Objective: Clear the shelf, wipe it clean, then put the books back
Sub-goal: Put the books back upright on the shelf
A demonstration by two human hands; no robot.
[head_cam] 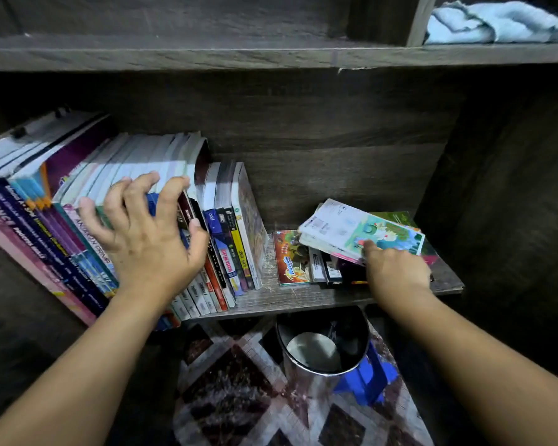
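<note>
The leaning row of books (87, 175) is grasped by the left hand (152, 246), with the fingers (149, 181) hooked over the top edges, probably so that it is kept from falling. At the right end of the shelf (281, 297) the small pile (351, 226) is pinched by the right hand (397, 272), thumb on the cover, seemingly for lifting. The blue cloth (496, 24) is kept on the upper shelf (207, 56), within reach.

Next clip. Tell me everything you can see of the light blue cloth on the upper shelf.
The light blue cloth looks like soft towelling with a stitched, slightly frayed hem. It lies crumpled in a loose heap on the upper shelf, in the compartment right of the vertical divider, near the front edge. Only the shelf board touches it. The left hand and right hand are at the books one shelf down.
</note>
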